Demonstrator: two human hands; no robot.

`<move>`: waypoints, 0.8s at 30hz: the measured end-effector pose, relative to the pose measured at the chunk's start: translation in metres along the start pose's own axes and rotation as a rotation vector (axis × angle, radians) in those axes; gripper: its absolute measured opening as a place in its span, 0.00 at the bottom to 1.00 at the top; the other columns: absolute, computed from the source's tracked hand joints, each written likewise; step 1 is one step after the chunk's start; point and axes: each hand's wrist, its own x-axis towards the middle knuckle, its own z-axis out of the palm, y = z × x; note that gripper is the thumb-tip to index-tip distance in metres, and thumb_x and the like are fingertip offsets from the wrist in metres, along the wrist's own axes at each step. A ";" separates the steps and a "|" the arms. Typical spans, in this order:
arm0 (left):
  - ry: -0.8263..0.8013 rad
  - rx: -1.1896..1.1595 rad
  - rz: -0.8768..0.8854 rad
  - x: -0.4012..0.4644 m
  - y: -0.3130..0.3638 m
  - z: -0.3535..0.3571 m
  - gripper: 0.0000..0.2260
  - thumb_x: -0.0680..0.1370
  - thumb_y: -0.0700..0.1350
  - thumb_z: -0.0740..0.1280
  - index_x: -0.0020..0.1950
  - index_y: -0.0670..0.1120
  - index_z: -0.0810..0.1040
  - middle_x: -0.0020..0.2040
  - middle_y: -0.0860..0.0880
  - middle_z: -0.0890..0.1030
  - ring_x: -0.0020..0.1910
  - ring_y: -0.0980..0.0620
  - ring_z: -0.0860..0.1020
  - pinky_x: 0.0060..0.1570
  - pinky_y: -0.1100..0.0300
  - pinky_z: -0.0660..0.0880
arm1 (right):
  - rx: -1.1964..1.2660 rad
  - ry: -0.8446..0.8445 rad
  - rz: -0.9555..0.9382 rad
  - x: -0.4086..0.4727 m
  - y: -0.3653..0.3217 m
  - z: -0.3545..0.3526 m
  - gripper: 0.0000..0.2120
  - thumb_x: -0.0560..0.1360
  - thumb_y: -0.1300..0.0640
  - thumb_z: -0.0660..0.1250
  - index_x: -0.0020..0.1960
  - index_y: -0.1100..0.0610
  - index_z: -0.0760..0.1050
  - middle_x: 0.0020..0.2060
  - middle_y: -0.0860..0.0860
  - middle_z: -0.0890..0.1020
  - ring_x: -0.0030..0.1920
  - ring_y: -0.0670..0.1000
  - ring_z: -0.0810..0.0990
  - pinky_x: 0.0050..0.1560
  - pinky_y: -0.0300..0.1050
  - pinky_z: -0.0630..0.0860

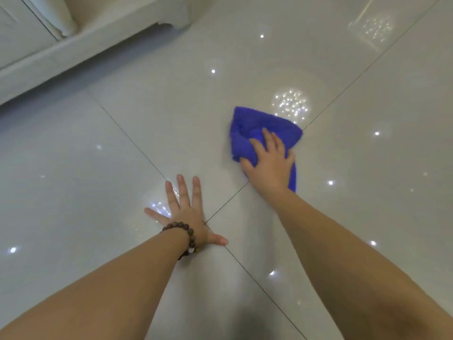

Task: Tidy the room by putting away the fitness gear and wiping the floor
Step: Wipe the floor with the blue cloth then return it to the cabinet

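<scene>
Floor (343,217) under right hand (269,165), cloth (259,126).

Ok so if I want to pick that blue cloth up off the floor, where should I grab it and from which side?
Probably the bunched ridge of the blue cloth, just ahead of the right hand pressing on it. The folds stand up there, so fingers coming straight down from above could pinch them. The far edge lies flat on the floor tiles and offers little to catch. The left hand is spread flat on the tiles.

You are wearing a dark brown beaded bracelet (186,235) on your left wrist, with both forearms bare.
</scene>
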 end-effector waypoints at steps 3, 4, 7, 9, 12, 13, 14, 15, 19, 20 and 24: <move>0.018 -0.006 0.000 -0.001 0.001 0.004 0.71 0.50 0.79 0.67 0.61 0.53 0.13 0.63 0.47 0.14 0.68 0.39 0.21 0.60 0.20 0.43 | 0.092 -0.081 -0.268 -0.019 -0.084 0.013 0.23 0.74 0.44 0.61 0.68 0.47 0.67 0.74 0.47 0.62 0.72 0.52 0.58 0.66 0.58 0.57; 0.024 -0.009 0.000 -0.001 0.000 0.004 0.70 0.50 0.79 0.67 0.61 0.53 0.13 0.64 0.47 0.14 0.68 0.40 0.21 0.60 0.20 0.43 | 0.196 -0.078 -0.251 -0.014 -0.089 0.007 0.22 0.74 0.47 0.61 0.67 0.49 0.68 0.71 0.48 0.67 0.70 0.53 0.62 0.64 0.56 0.58; 0.033 -0.011 0.002 -0.004 0.000 0.003 0.71 0.49 0.80 0.66 0.62 0.53 0.13 0.64 0.47 0.14 0.68 0.40 0.21 0.59 0.19 0.43 | 0.428 0.084 -0.075 0.005 -0.043 -0.029 0.19 0.74 0.51 0.61 0.63 0.53 0.72 0.62 0.50 0.76 0.63 0.55 0.71 0.61 0.49 0.59; 0.033 -0.019 0.011 -0.004 0.000 0.003 0.71 0.49 0.79 0.67 0.63 0.53 0.14 0.64 0.47 0.14 0.68 0.39 0.21 0.59 0.19 0.43 | 0.384 0.225 0.047 0.003 0.025 -0.055 0.18 0.73 0.53 0.61 0.61 0.54 0.73 0.60 0.52 0.77 0.62 0.56 0.71 0.62 0.49 0.59; 0.046 -0.019 0.018 -0.003 0.000 0.004 0.72 0.49 0.79 0.68 0.64 0.53 0.14 0.64 0.47 0.15 0.68 0.39 0.21 0.59 0.19 0.43 | 0.185 0.227 0.447 -0.028 0.145 -0.075 0.21 0.75 0.50 0.60 0.66 0.55 0.69 0.64 0.56 0.74 0.66 0.59 0.68 0.67 0.59 0.57; 0.048 -0.015 0.019 -0.003 0.000 0.004 0.72 0.49 0.79 0.68 0.64 0.53 0.15 0.64 0.47 0.15 0.68 0.39 0.20 0.58 0.19 0.43 | 0.146 0.175 0.616 -0.040 0.170 -0.074 0.25 0.74 0.46 0.58 0.69 0.54 0.66 0.68 0.57 0.71 0.68 0.61 0.65 0.67 0.62 0.56; 0.047 -0.016 0.020 -0.003 0.000 0.004 0.72 0.49 0.79 0.67 0.64 0.52 0.15 0.65 0.46 0.15 0.68 0.39 0.21 0.58 0.19 0.43 | 0.128 0.135 0.738 -0.050 0.183 -0.069 0.29 0.73 0.42 0.55 0.71 0.53 0.64 0.71 0.57 0.67 0.70 0.62 0.63 0.67 0.64 0.55; 0.046 -0.018 0.022 -0.003 0.000 0.004 0.71 0.49 0.79 0.67 0.65 0.52 0.15 0.65 0.46 0.15 0.68 0.39 0.21 0.58 0.19 0.43 | 0.120 0.119 0.787 -0.055 0.180 -0.059 0.31 0.73 0.40 0.54 0.73 0.51 0.62 0.73 0.56 0.63 0.71 0.62 0.60 0.67 0.65 0.55; 0.061 -0.006 0.026 -0.003 -0.001 0.006 0.72 0.49 0.79 0.67 0.65 0.53 0.15 0.66 0.47 0.16 0.68 0.40 0.21 0.58 0.19 0.42 | 0.031 0.109 0.327 -0.065 0.066 -0.005 0.26 0.73 0.41 0.57 0.68 0.48 0.69 0.73 0.55 0.64 0.70 0.59 0.62 0.64 0.62 0.60; 0.062 -0.003 0.022 -0.003 -0.001 0.006 0.72 0.49 0.79 0.67 0.65 0.53 0.16 0.67 0.46 0.17 0.68 0.39 0.21 0.58 0.19 0.42 | 0.004 0.078 0.155 -0.072 0.026 0.007 0.26 0.71 0.40 0.56 0.66 0.47 0.71 0.72 0.55 0.66 0.69 0.59 0.64 0.61 0.60 0.62; 0.031 0.018 0.019 -0.004 -0.001 0.006 0.68 0.50 0.80 0.66 0.68 0.55 0.21 0.67 0.44 0.17 0.68 0.38 0.22 0.58 0.19 0.44 | 0.019 -0.095 -0.213 -0.095 -0.054 0.015 0.26 0.68 0.40 0.54 0.63 0.46 0.74 0.70 0.53 0.69 0.67 0.56 0.66 0.59 0.57 0.64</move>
